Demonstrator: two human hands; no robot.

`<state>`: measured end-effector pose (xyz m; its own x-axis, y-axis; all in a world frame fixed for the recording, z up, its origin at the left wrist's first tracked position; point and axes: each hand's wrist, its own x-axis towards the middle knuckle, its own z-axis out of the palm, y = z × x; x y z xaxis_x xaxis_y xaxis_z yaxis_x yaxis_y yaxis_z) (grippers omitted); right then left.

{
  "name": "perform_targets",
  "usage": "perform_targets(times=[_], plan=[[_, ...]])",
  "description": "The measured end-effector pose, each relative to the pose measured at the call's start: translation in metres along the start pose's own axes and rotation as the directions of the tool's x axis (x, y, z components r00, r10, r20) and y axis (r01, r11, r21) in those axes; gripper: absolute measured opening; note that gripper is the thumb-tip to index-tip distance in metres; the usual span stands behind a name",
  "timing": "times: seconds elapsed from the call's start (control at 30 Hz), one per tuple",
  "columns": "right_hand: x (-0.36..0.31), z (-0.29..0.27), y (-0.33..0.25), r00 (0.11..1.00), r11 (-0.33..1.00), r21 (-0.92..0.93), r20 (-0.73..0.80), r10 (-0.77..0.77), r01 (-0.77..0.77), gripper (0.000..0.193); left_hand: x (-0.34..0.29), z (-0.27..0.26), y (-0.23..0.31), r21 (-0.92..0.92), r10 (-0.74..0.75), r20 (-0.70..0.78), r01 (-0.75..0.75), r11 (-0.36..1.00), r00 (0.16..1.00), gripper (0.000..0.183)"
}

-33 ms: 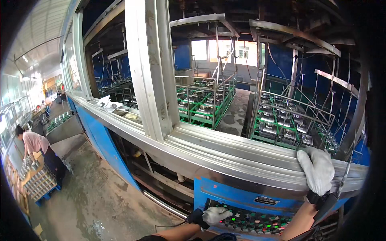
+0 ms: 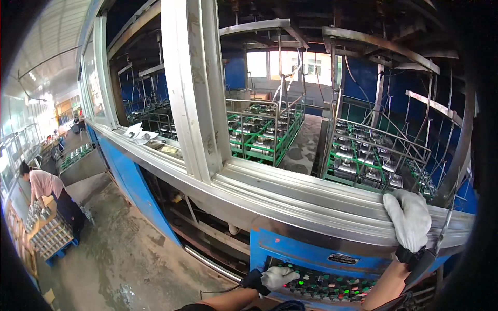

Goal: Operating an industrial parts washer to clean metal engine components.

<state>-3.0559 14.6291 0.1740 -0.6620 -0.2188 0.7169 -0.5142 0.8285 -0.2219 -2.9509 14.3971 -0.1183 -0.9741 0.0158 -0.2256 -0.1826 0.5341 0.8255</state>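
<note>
My left hand (image 2: pixel 277 278), in a white glove with a black cuff, is at the left part of a control panel (image 2: pixel 332 287). Its fingers bend in among the panel's knobs and lit green and red buttons. What they hold, if anything, is too small to make out. Higher up at the right, my gloved right hand (image 2: pixel 410 220) rests on a metal window rail (image 2: pixel 311 199), its thumb apart and its fingers lying over the far edge. Behind the rail hang a green-framed rack (image 2: pixel 265 129) and another rack (image 2: pixel 363 158), both holding rows of shiny metal parts.
A broad metal post (image 2: pixel 192 88) rises from the sill left of centre. White papers (image 2: pixel 140 133) lie on the sill. At far left, a person (image 2: pixel 46 189) bends over a stack of metal parts (image 2: pixel 54 236) on a blue pallet. Wet concrete floor (image 2: pixel 135 249) lies between.
</note>
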Motion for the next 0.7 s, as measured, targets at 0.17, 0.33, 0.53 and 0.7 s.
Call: perform_targets(times=[0.17, 0.33, 0.53, 0.7], plan=[[0.019, -0.031, -0.013, 0.999, 0.999, -0.033, 0.040, 0.025, -0.024, 0.036, -0.009, -0.004, 0.021, -0.187, 0.067, -0.041, -0.073, 0.980, 0.997, 0.043], [0.035, -0.046, -0.030, 1.000, 1.000, -0.014, 0.008, 0.012, -0.011, 0.037, -0.013, -0.012, 0.027, -0.093, 0.122, -0.106, -0.132, 0.987, 0.987, 0.044], [0.054, -0.061, -0.034, 1.000, 0.999, -0.039, 0.002, -0.009, 0.009, 0.037, -0.027, -0.035, 0.068, -0.045, 0.050, -0.057, -0.052, 0.998, 0.997, 0.044], [0.061, -0.076, -0.036, 1.000, 0.999, -0.046, -0.006, -0.017, 0.017, 0.037, -0.023, -0.033, 0.069, -0.110, 0.030, -0.040, -0.034, 0.993, 0.999, 0.043]])
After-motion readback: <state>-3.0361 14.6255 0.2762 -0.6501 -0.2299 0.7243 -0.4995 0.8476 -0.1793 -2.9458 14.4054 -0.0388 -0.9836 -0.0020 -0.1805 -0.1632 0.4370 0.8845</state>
